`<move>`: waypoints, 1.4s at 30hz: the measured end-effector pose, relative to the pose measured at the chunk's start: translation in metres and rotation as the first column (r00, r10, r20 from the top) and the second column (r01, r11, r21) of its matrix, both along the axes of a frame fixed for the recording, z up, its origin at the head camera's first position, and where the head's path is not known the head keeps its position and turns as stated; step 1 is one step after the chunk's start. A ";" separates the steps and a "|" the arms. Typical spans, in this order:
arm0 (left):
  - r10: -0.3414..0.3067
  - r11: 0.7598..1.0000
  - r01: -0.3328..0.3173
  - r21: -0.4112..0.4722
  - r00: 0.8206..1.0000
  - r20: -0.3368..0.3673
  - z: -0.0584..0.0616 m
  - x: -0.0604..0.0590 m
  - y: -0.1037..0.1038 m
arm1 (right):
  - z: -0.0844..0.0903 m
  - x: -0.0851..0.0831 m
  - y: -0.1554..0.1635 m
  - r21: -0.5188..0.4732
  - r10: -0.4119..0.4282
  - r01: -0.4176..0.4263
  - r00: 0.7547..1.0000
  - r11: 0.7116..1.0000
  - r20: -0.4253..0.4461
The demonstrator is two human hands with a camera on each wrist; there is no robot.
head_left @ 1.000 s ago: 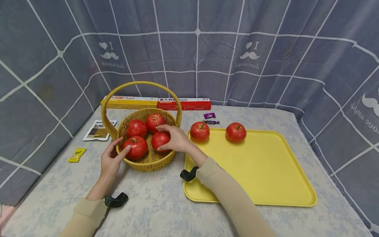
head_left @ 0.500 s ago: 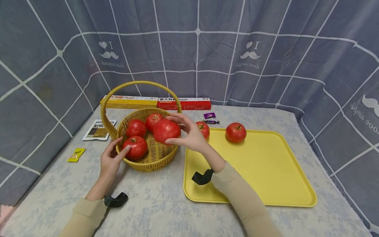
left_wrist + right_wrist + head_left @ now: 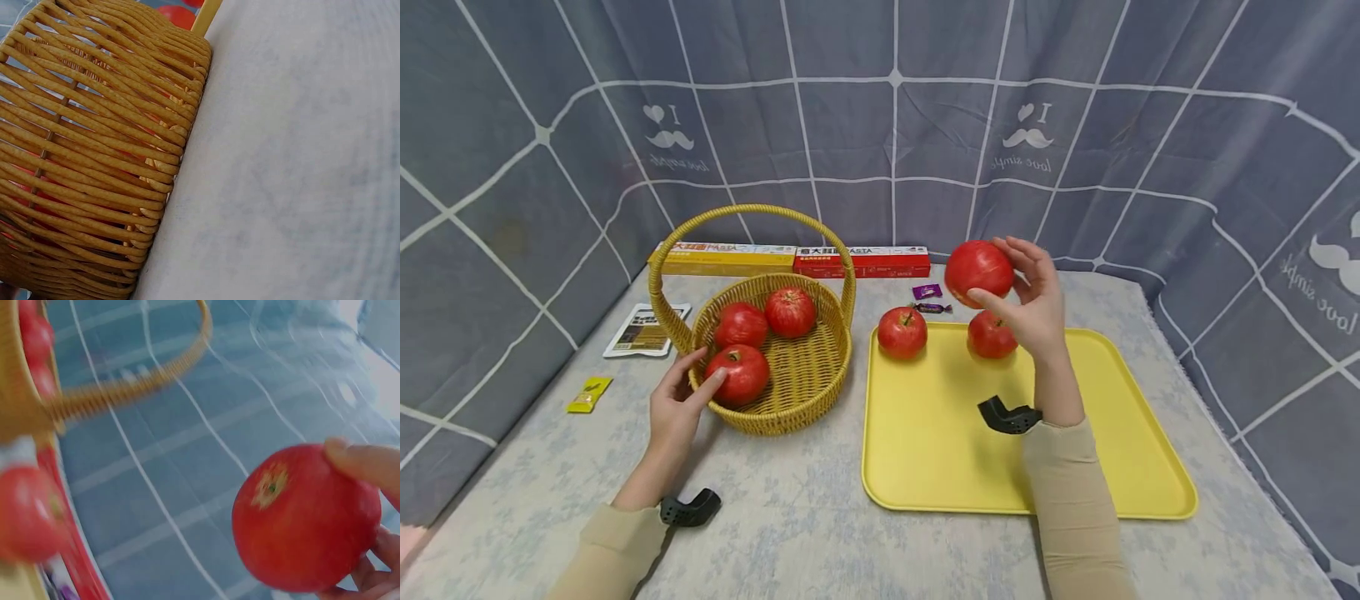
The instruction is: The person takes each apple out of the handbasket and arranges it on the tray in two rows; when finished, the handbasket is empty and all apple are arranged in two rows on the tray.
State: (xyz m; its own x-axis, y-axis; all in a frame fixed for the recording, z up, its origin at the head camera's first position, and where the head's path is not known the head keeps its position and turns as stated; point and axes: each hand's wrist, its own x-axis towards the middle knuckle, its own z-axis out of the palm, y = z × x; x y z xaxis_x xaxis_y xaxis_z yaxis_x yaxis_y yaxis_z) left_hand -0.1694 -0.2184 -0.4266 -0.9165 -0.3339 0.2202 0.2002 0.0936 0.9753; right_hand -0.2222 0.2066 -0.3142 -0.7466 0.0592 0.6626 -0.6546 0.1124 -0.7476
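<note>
My right hand [image 3: 1032,300] grips a red apple [image 3: 978,273] in the air above the far edge of the yellow tray [image 3: 955,450]. In the right wrist view the apple [image 3: 306,519] shows its blossom end, with thumb and fingers on its right side. Two more apples lie on the tray: one at its back left corner [image 3: 902,332], the other partly hidden below the held apple [image 3: 992,335]. A wicker basket [image 3: 790,412] with three apples [image 3: 790,312] stands at left. My left hand [image 3: 680,404] holds its rim, thumb over the edge; the left wrist view shows the basket's woven side [image 3: 94,144].
Behind the basket lie a yellow pasta box [image 3: 722,260] and a red pasta box [image 3: 861,262]. Two purple candies [image 3: 927,292] sit behind the tray. Left of the basket are a flat pouch [image 3: 643,331] and a yellow packet [image 3: 589,395]. The tall basket handle [image 3: 752,208] arches upward.
My right hand has lifted an apple out of the basket and carried it right, over the tray. My left hand stays at the basket rim.
</note>
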 end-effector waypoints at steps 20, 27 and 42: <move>0.004 1.000 -0.003 -0.022 1.000 0.029 0.000 0.001 0.001 | -0.061 -0.025 0.103 -0.012 -0.434 0.490 0.783 0.872 0.446; 0.009 0.999 -0.008 -0.043 1.000 0.017 0.001 0.000 -0.001 | -0.079 -0.031 0.117 0.125 -0.487 0.505 0.690 0.854 0.535; 0.010 0.999 -0.009 -0.050 1.000 0.029 0.001 0.000 0.000 | -0.090 -0.028 0.135 0.312 -0.583 0.499 0.606 0.809 0.542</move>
